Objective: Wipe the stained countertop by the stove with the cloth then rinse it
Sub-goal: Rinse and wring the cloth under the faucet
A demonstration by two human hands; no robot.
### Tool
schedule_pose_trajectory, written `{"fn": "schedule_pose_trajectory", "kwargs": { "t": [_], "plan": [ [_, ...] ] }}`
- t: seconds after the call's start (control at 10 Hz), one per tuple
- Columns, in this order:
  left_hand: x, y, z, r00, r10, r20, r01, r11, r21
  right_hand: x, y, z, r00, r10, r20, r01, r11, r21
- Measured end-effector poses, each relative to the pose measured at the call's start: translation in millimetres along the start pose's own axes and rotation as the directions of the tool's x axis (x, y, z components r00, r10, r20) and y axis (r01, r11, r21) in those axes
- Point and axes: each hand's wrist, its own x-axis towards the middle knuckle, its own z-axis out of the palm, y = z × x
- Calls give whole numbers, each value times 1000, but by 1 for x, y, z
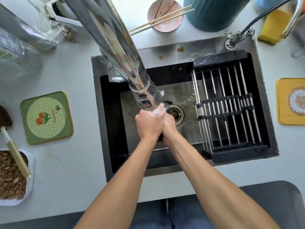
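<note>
Fingers of both our hands are curled tight and pressed together at the centre of the frame, under the tap. Our left hand (148,125) wraps over the top, our right hand (169,128) closes against it from the other side, and running water (159,110) breaks white over the knuckles. Between the wrists a small dark patch shows, which we take to be the cloth (160,138); nearly all of it is hidden inside the grip, so we cannot say how it is folded.

We judge the wiping done and the rinse under way. A wet cloth is soft, limp and heavier than when dry, and it will slip if bunched loosely, so it is best gathered whole in both fists and wrung over the drain (175,114), which lies just right of our hands in the sink (107,129).

Elsewhere in this one view, a metal rack (231,109) spans the right side of the basin, a bowl (165,15) with chopsticks sits at upper centre, and a green coaster (46,117) lies at left.
</note>
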Motion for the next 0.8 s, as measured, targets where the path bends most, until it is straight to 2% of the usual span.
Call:
{"fn": "schedule_pose_trajectory", "kwargs": {
  "t": [0.1, 0.2, 0.3, 0.4, 0.5, 0.6, 0.7, 0.8],
  "plan": [
    [14, -18, -12, 998, -60, -7, 60, 996, 70, -3, -6, -1, 1000, 5, -15, -4, 999, 47],
    [5, -23, -11, 997, -80, 11, 80, 997, -14, 5, -17, -9, 992, -105, -65, 112, 988, 110],
    [-13, -4, 4, 998, 0, 67, 7, 994, -110, 10, -19, -13, 979, -105, -178, 121, 989, 82],
    [-13, 7, 13, 994, 64, 86, -62, 998, -22, 8, -1, -11, 995, -85, -43, 82, 995, -56],
    [5, -11, 3, 994, 94, 54, -101, 984, 144, 0, 0, -9, 999, -3, -32, -1, 994, -108],
    [13, -34, -13, 1000, -6, 29, 2, 993, 119, 0, -6, -13, 999, -35, -18, 33, 995, -93],
    [2, -31, -11, 997, -66, 51, 68, 997, -47, 0, -19, -20, 995, -85, -59, 89, 994, 63],
    [-13, -9, 1, 996, -46, 81, 60, 983, -176, 6, -8, -12, 998, 60, -29, -47, 943, 328]
  ]
}}
